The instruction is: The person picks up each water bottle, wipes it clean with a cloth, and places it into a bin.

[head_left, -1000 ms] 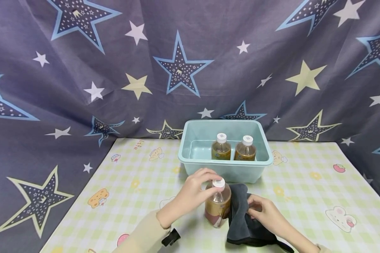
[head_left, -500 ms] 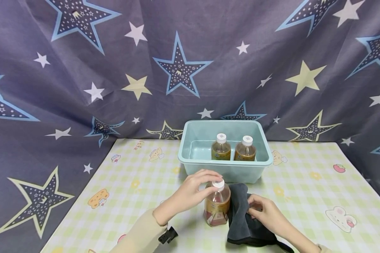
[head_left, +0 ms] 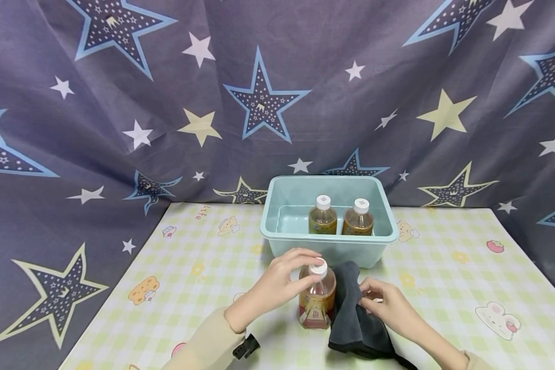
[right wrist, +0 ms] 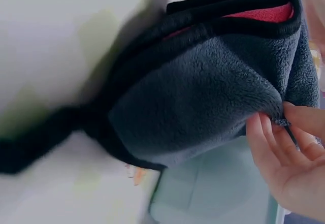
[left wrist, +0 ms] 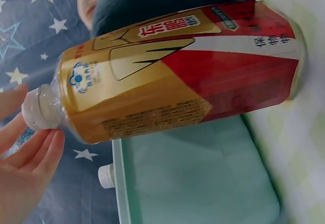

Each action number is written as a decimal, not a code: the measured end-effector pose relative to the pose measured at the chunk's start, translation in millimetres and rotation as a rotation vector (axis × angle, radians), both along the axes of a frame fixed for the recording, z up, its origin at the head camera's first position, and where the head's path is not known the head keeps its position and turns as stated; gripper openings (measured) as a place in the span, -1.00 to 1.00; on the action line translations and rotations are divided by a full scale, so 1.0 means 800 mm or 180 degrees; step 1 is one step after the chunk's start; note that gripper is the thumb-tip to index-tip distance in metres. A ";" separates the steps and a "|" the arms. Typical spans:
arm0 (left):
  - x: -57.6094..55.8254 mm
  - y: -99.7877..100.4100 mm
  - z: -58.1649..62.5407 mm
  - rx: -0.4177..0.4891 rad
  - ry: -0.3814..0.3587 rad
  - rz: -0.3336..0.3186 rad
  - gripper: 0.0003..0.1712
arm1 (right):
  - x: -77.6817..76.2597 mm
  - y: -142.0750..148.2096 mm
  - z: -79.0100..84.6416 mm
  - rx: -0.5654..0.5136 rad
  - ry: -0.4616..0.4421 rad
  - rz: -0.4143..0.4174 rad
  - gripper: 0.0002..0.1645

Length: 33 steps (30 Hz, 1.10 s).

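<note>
A drink bottle (head_left: 316, 303) with a gold and red label and white cap stands upright on the table in front of the tub. My left hand (head_left: 284, 280) holds it by the cap, fingertips and thumb around the cap's sides, as the left wrist view also shows. Against the bottle's right side lies a folded dark grey cloth (head_left: 351, 318) with black edging. A strip of red lining shows in its fold in the right wrist view. My right hand (right wrist: 294, 158) pinches a bunched part of the cloth (right wrist: 203, 92) between thumb and fingers.
Just behind the bottle stands a light blue plastic tub (head_left: 277, 236). Two white-capped bottles, a left one (head_left: 323, 218) and a right one (head_left: 358, 221), stand inside it. A checked tablecloth (head_left: 203, 288) covers the table, and a star-patterned curtain (head_left: 166, 77) hangs behind.
The bottle has turned on its axis under my left hand, bringing another part of the label forward. My right hand has shifted slightly left with the cloth, whose trailing edge swung left.
</note>
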<state>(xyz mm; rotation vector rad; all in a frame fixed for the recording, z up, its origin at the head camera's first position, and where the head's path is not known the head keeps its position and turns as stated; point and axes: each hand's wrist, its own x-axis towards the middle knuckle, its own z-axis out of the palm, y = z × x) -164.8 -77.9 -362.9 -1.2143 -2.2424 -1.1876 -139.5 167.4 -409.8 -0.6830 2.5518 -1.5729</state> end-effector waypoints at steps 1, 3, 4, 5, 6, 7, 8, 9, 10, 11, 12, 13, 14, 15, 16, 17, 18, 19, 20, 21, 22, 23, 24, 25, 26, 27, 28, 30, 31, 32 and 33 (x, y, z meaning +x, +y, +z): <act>0.000 0.001 -0.001 0.0042 0.0005 0.0025 -0.73 | 0.000 -0.001 0.003 0.0000 0.0014 -0.0006 -0.87; 0.000 0.003 -0.003 0.0115 0.0005 0.0046 -0.74 | 0.000 -0.001 0.008 0.0005 -0.0005 -0.0015 -0.88; 0.000 0.003 -0.004 0.0138 0.0013 0.0057 -0.75 | -0.001 -0.002 0.011 0.0002 -0.0026 -0.0010 -0.89; 0.000 0.004 -0.004 0.0162 0.0014 0.0060 -0.76 | -0.001 -0.003 0.014 -0.0001 -0.0045 -0.0007 -0.90; -0.001 0.004 -0.005 0.0180 0.0025 0.0064 -0.77 | -0.001 -0.004 0.017 -0.0003 -0.0058 -0.0001 -0.91; -0.001 0.005 -0.005 0.0183 0.0055 0.0067 -0.78 | -0.001 -0.005 0.019 0.0003 -0.0066 0.0001 -0.91; -0.001 0.005 -0.006 0.0183 0.0078 0.0076 -0.79 | -0.001 -0.006 0.022 0.0009 -0.0058 -0.0004 -0.92; -0.002 0.005 -0.006 0.0186 0.0088 0.0078 -0.79 | -0.002 -0.007 0.024 0.0016 -0.0026 -0.0005 -0.92; -0.002 0.005 -0.006 0.0180 0.0108 0.0083 -0.80 | -0.002 -0.008 0.027 0.0032 0.0013 -0.0004 -0.92; -0.002 0.005 -0.005 0.0182 0.0107 0.0081 -0.80 | -0.002 -0.009 0.029 0.0054 0.0057 -0.0012 -0.92; -0.002 0.005 -0.005 0.0177 0.0119 0.0084 -0.81 | -0.002 -0.011 0.031 0.0076 0.0099 -0.0021 -0.92; -0.002 0.005 -0.006 0.0170 0.0128 0.0086 -0.81 | -0.003 -0.012 0.033 0.0097 0.0135 -0.0036 -0.92; -0.002 0.005 -0.005 0.0175 0.0119 0.0082 -0.81 | -0.003 -0.014 0.034 0.0112 0.0164 -0.0055 -0.91; -0.003 0.005 -0.006 0.0180 0.0109 0.0075 -0.82 | -0.004 -0.015 0.036 0.0125 0.0164 -0.0064 -0.91; -0.003 0.005 -0.006 0.0180 0.0108 0.0070 -0.82 | -0.004 -0.017 0.037 0.0126 0.0156 -0.0070 -0.90; -0.003 0.005 -0.006 0.0183 0.0105 0.0068 -0.82 | -0.005 -0.019 0.038 0.0114 0.0136 -0.0077 -0.90; -0.003 0.005 -0.006 0.0186 0.0103 0.0070 -0.82 | -0.006 -0.021 0.039 0.0102 0.0107 -0.0086 -0.90; -0.003 0.005 -0.006 0.0190 0.0103 0.0067 -0.83 | -0.006 -0.022 0.039 0.0094 0.0088 -0.0093 -0.89; -0.003 0.005 -0.006 0.0197 0.0099 0.0063 -0.83 | -0.007 -0.024 0.038 0.0090 0.0081 -0.0099 -0.89; -0.003 0.005 -0.006 0.0200 0.0096 0.0065 -0.83 | -0.007 -0.025 0.038 0.0084 0.0068 -0.0107 -0.89; -0.003 0.005 -0.006 0.0203 0.0090 0.0069 -0.83 | -0.008 -0.027 0.037 0.0084 0.0071 -0.0122 -0.90; -0.002 0.005 -0.006 0.0205 0.0090 0.0074 -0.83 | -0.008 -0.028 0.036 0.0084 0.0065 -0.0135 -0.90; -0.002 0.005 -0.006 0.0209 0.0099 0.0076 -0.83 | -0.009 -0.029 0.034 0.0090 0.0071 -0.0142 -0.91; -0.002 0.005 -0.006 0.0209 0.0123 0.0075 -0.83 | -0.010 -0.030 0.033 0.0091 0.0059 -0.0148 -0.91; -0.002 0.005 -0.006 0.0214 0.0127 0.0074 -0.83 | -0.010 -0.030 0.032 0.0093 0.0045 -0.0143 -0.91; -0.002 0.005 -0.006 0.0220 0.0140 0.0072 -0.82 | -0.011 -0.031 0.030 0.0093 0.0026 -0.0137 -0.92; -0.001 0.005 -0.007 0.0233 0.0147 0.0063 -0.82 | -0.011 -0.031 0.029 0.0100 0.0010 -0.0130 -0.92; -0.001 0.005 -0.007 0.0253 0.0160 0.0042 -0.82 | -0.012 -0.033 0.026 0.0124 -0.0024 -0.0117 -0.91; -0.002 0.005 -0.008 0.0256 0.0171 0.0034 -0.82 | -0.013 -0.034 0.025 0.0140 -0.0043 -0.0120 -0.89; -0.002 0.004 -0.008 0.0266 0.0153 0.0026 -0.82 | -0.013 -0.034 0.023 0.0152 -0.0046 -0.0117 -0.88; -0.002 0.004 -0.008 0.0270 0.0152 0.0019 -0.82 | -0.013 -0.035 0.021 0.0165 -0.0047 -0.0125 -0.87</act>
